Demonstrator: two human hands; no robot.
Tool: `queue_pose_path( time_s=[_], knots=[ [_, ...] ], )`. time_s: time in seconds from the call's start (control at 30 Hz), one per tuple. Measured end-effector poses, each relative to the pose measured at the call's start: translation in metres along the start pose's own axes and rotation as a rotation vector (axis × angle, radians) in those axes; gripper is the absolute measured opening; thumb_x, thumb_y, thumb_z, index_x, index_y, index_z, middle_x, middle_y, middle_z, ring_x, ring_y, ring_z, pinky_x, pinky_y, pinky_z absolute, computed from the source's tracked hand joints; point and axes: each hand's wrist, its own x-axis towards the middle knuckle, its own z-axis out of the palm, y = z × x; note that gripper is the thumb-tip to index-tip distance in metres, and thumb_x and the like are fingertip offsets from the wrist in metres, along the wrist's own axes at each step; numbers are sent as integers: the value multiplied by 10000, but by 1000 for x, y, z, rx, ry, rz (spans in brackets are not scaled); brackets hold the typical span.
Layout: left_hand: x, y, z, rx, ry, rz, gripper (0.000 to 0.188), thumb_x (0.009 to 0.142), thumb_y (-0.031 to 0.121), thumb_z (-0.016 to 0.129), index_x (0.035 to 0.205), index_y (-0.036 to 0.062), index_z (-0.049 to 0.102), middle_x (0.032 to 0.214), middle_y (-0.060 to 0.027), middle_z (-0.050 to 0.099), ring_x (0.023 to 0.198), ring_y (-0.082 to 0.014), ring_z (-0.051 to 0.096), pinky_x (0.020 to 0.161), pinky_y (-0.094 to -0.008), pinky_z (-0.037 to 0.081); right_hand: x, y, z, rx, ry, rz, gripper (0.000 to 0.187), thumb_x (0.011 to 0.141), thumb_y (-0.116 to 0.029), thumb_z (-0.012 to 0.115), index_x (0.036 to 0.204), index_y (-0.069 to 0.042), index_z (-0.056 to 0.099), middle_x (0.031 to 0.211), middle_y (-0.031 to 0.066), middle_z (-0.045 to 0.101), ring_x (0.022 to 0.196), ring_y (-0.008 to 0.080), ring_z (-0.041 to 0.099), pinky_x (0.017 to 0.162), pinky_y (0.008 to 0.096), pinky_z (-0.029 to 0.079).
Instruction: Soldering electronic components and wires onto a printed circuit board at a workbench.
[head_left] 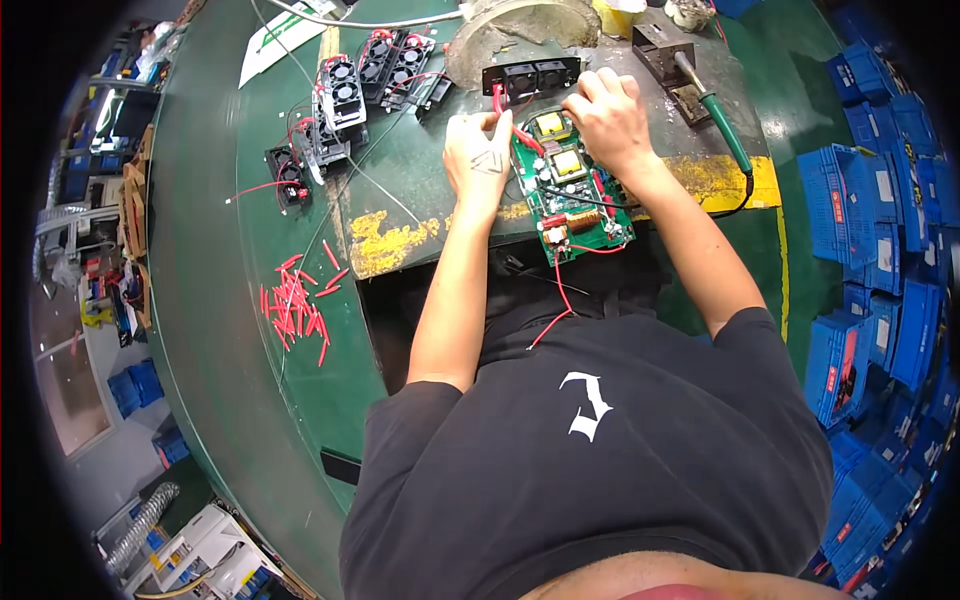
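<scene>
A green circuit board [585, 232] with yellow-topped transformers lies at the front edge of the bench. Just beyond it stands a black panel with two fans [536, 77]. Between panel and board, my left hand [478, 158] is closed at the thick red wire [499, 98], which runs from the panel's left end toward the board. My right hand [612, 122] has curled fingers by the panel's right end, over the board's far corner. What those fingers hold, if anything, is hidden. A thin red wire [563, 290] hangs off the board's near end toward my shirt.
A green-handled soldering iron [725, 130] rests in its metal stand [665, 62] at the right, its cable crossing beside my right forearm. Several fan units [343, 92] sit at the left. Loose red sleeves [297, 305] lie on the green surface. Blue bins [845, 210] line the right.
</scene>
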Motion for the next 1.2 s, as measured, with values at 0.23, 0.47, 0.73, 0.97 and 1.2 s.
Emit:
queue_pose_path(
  time_s=[0.23,0.47,0.73,0.97,1.2],
  knots=[
    [-16,18,-39,193,24,173,409,876,329,784,1137,27,693,1018,-194,655,967,-364,646,858,-436,522,-30,5,-62,203,77,235,347,846,-210,763,1191,-178,748,1047,47,663,1023,235,600,894,399,416],
    [-59,7,-148,369,-286,566,291,678,-40,676,956,44,688,1046,-117,671,1039,-336,626,915,-435,499,-95,94,-144,137,16,412,269,875,-26,705,1126,-104,763,1028,101,670,967,292,623,835,373,503],
    [-130,7,-100,402,-664,729,350,758,105,670,1105,70,706,1133,-72,661,1098,-274,617,977,-421,490,-137,174,-74,103,-42,258,681,828,-139,783,1473,-198,571,1217,92,619,1059,306,610,924,398,514],
    [-145,-3,-93,655,-740,763,279,842,165,632,1093,82,720,1069,-48,653,1132,-234,568,1096,-435,392,-136,152,-34,584,260,300,525,1005,-372,635,1406,-34,605,1187,145,675,1066,258,638,961,375,487],
    [-147,-13,-115,631,-747,644,157,812,184,647,955,148,701,909,-50,565,964,-250,575,947,-428,453,-142,167,-48,1338,347,842,687,1021,-483,366,1402,52,567,1237,192,705,984,176,678,874,308,518]
  ],
)
